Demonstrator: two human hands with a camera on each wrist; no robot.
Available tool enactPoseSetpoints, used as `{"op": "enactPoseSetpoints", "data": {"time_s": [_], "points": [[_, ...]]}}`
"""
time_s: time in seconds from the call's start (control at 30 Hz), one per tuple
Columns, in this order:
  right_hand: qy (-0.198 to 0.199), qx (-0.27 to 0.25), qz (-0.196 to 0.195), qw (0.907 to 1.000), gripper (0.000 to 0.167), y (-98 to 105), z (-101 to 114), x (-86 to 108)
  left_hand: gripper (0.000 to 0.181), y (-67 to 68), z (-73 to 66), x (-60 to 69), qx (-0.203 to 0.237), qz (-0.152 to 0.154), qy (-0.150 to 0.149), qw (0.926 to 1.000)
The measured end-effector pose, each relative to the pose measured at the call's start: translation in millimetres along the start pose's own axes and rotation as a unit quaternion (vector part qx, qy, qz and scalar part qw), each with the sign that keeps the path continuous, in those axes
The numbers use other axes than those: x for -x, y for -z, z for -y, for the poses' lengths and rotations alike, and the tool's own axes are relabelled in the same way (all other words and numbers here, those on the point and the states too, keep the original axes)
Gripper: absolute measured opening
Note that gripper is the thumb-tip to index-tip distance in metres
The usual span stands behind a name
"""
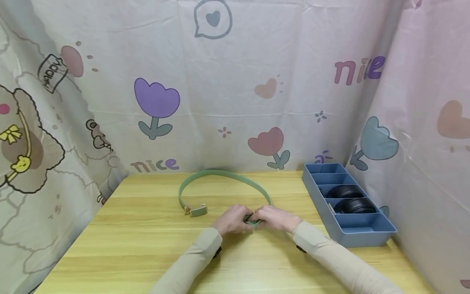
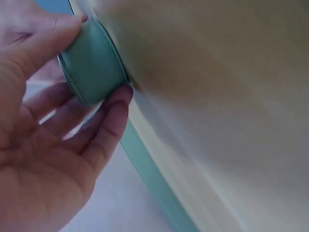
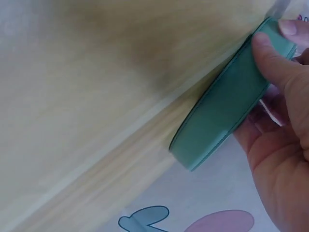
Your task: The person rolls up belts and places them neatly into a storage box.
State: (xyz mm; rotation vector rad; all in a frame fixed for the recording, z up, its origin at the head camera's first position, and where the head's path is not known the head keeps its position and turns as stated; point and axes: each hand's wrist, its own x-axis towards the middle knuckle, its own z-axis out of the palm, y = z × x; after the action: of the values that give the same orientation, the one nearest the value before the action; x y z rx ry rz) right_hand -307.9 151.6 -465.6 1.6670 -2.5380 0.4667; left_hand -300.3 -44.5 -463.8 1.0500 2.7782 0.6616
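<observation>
A green belt point(image 1: 224, 173) with stitched edges lies on the table in a wide arc, standing on its edge. Its buckle point(image 1: 198, 210) rests at the left end of the arc. The other end is wound into a small roll point(image 2: 94, 65) between both hands. My left hand point(image 1: 233, 219) holds the roll from the left, thumb on one side and fingers on the other. From the right, my right hand point(image 1: 276, 217) grips it too, its thumb point(image 3: 270, 60) lying on the green strap point(image 3: 222, 106). The roll's core is partly hidden by the fingers in the head view.
A blue-grey divided box point(image 1: 330, 222) stands at the right side of the wooden table point(image 1: 139, 237). Black coiled things point(image 1: 357, 206) sit in two of its compartments. A printed curtain point(image 1: 220, 81) hangs behind the table and along both sides.
</observation>
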Motion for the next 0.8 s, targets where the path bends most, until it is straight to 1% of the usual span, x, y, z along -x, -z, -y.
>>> {"op": "enactPoseSetpoints", "data": {"time_s": [0.03, 0.07, 0.13, 0.2, 0.27, 0.33, 0.37, 0.47, 0.53, 0.57, 0.63, 0.7, 0.77, 0.8], "points": [[0.001, 0.002, -0.001, 1.0000, 0.011, 0, 1, -0.1, 0.015, 0.6, 0.5, 0.4, 0.004, 0.005, -0.001, 1.0000], [0.001, 0.002, -0.001, 1.0000, 0.009, 0, 1, -0.3, 0.018, 0.9, 0.5, 0.8, 0.007, 0.005, 0.005, 1.0000], [-0.006, 0.002, 0.004, 1.0000, 0.005, 0, 3, -1.7, 0.025, 1.2, -0.8, 1.8, 0.006, -0.004, 0.027, 0.9996], [-0.014, 0.003, 0.011, 0.9998, 0.006, 0, 4, -3.3, 0.032, -0.2, -1.9, 3.0, 0.004, -0.017, 0.052, 0.9985], [-0.021, 0.005, 0.015, 0.9997, 0.009, -1, 5, -3.9, 0.036, -1.2, -2.7, 3.4, -0.001, -0.027, 0.064, 0.9976], [-0.020, 0.012, 0.015, 0.9996, 0.011, -2, 5, -2.9, 0.034, -1.7, -1.6, 3.0, -0.002, -0.026, 0.057, 0.9981], [-0.018, 0.020, 0.014, 0.9995, 0.011, -2, 5, -1.6, 0.032, -1.4, -0.6, 2.8, -0.002, -0.019, 0.049, 0.9986], [-0.006, 0.034, 0.005, 0.9994, 0.019, -1, 4, 3.0, 0.021, 1.8, 2.9, 1.7, -0.001, 0.009, 0.014, 0.9999], [0.003, 0.039, 0.001, 0.9992, 0.022, 0, 4, 4.2, 0.019, 4.3, 4.6, 1.3, 0.000, 0.027, -0.004, 0.9996], [0.003, 0.040, 0.004, 0.9992, 0.020, 0, 4, 3.7, 0.021, 5.2, 4.9, 1.3, -0.001, 0.032, -0.006, 0.9995], [-0.005, 0.033, 0.014, 0.9993, 0.011, 0, 6, 0.7, 0.023, 6.1, 3.6, 1.8, 0.006, 0.030, 0.004, 0.9995], [-0.022, 0.028, 0.031, 0.9989, 0.003, 1, 8, -3.1, 0.027, 5.6, 1.4, 2.5, 0.011, 0.023, 0.027, 0.9993], [-0.040, 0.026, 0.045, 0.9978, 0.007, 0, 9, -5.8, 0.035, 4.1, -0.6, 3.0, 0.010, 0.011, 0.044, 0.9989], [-0.043, 0.026, 0.049, 0.9975, 0.009, 0, 10, -6.2, 0.037, 3.2, -1.2, 3.2, 0.007, 0.009, 0.049, 0.9988]]}}
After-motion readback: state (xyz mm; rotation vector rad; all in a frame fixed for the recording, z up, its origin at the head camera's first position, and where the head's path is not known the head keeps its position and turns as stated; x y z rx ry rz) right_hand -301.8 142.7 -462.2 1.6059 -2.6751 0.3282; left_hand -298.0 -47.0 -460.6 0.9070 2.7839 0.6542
